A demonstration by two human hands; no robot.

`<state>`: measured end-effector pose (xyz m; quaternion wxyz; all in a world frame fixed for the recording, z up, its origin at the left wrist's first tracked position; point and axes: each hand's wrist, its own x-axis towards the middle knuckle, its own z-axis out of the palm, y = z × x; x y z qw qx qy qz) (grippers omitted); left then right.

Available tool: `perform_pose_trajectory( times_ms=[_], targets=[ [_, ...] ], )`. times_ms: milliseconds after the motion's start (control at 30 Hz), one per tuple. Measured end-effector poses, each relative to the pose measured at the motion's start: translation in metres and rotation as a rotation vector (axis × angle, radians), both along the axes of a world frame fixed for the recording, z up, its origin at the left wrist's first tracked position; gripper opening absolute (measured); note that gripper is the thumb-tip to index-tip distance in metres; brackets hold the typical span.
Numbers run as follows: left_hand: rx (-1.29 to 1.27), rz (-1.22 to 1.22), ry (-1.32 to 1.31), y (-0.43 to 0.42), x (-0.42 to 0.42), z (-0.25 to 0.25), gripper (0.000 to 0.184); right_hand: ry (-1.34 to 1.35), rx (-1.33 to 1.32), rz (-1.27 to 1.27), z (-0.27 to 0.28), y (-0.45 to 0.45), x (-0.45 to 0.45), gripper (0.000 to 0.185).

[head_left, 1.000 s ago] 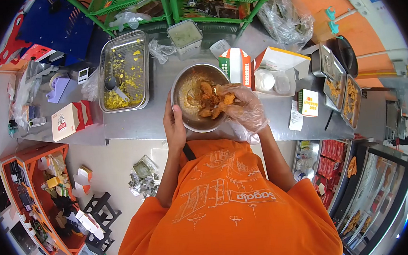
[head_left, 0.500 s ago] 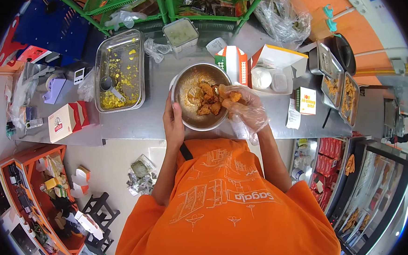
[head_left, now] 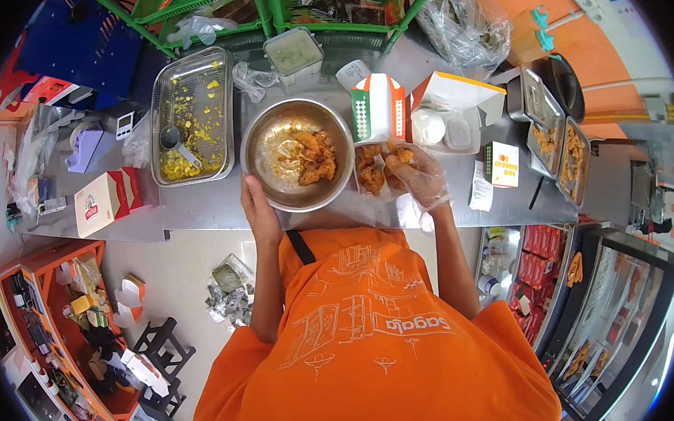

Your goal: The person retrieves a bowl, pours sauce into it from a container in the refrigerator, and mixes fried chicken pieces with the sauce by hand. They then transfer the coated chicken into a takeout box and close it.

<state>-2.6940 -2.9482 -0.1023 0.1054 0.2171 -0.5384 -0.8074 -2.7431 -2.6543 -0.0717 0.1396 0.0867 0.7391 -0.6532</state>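
Observation:
A round metal bowl [head_left: 268, 164] with a cluster of brown fried pieces [head_left: 316, 156] inside is held at its lower left rim by my left hand [head_left: 261, 207], thumb on the edge. Just right of the bowl, my right hand [head_left: 421, 176], in a clear plastic glove, has its fingers closed round a fried piece [head_left: 400, 156]. More fried pieces [head_left: 369, 168] lie beside those fingers on or in clear plastic, partly covered. A red, white and green carton [head_left: 378, 107] stands directly above them.
At left is a rack tray [head_left: 230, 117] with yellow bits and a scoop [head_left: 170, 138]. Behind stand a clear tub [head_left: 294, 52] and green shelves [head_left: 263, 14]. To the right are an open box [head_left: 454, 99], a small carton [head_left: 501, 163], a receipt [head_left: 481, 189] and metal trays [head_left: 573, 157].
The bowl has moved left with my left hand. My right hand has left the bowl's inside and now holds a piece to its right, where more fried pieces have come into view.

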Motion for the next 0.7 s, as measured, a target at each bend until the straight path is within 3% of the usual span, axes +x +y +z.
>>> perform_pose_trajectory(
  times_ms=[233,333,433,533,700],
  targets=[
    [0.009,0.090,-0.003,-0.003,0.004,0.017,0.063,0.031,-0.034,-0.054,0.012,0.001,0.005,0.036],
    [0.027,0.113,-0.009,-0.006,0.005,0.017,0.065,0.415,0.429,0.020,0.013,0.015,0.007,0.037],
    [0.008,0.101,0.009,-0.007,0.005,0.016,0.065,0.579,0.762,0.070,0.028,0.020,0.013,0.033],
    [0.027,0.087,0.025,-0.005,0.004,0.020,0.060,0.183,0.836,0.264,0.029,0.016,0.023,0.031],
    [0.010,0.062,0.026,-0.004,0.002,0.021,0.065,0.144,1.028,0.170,0.020,-0.009,0.027,0.036]
  ],
)
